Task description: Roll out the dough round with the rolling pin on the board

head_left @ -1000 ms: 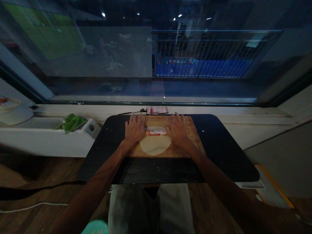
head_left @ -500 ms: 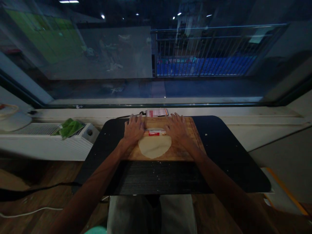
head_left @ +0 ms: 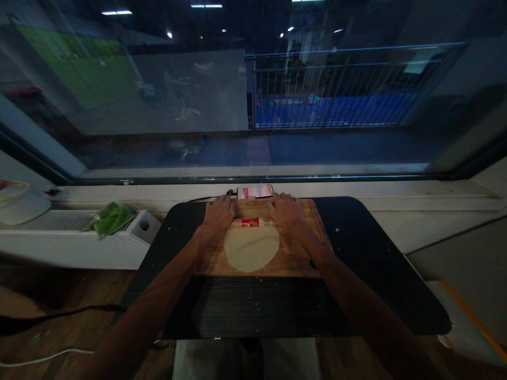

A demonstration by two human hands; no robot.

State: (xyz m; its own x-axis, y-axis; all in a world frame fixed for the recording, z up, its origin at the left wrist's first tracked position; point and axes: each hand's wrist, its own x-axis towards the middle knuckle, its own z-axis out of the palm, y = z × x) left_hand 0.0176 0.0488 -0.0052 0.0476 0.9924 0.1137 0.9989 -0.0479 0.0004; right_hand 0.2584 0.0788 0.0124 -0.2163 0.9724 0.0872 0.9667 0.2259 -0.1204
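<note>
A round, flat sheet of pale dough (head_left: pixel 251 248) lies on a wooden board (head_left: pixel 295 257) on a black table (head_left: pixel 356 274). Across the dough's far edge lies a rolling pin (head_left: pixel 252 222) with a red and white label. My left hand (head_left: pixel 217 213) rests palm-down on the pin's left end, fingers stretched forward. On the pin's right end my right hand (head_left: pixel 285 209) lies the same way. Both hands press flat on the pin rather than wrapping it.
A phone (head_left: pixel 254 191) with a cable sits on the sill behind the board. To the left, a white radiator (head_left: pixel 59 237) carries a green cloth (head_left: pixel 111 218) and a pale plate (head_left: pixel 18 206). A large dark window fills the back. Crumbs dot the table.
Both hands have pushed the rolling pin away from me, from the dough's middle to its far edge. The dough looks slightly wider. The camera has tilted a little.
</note>
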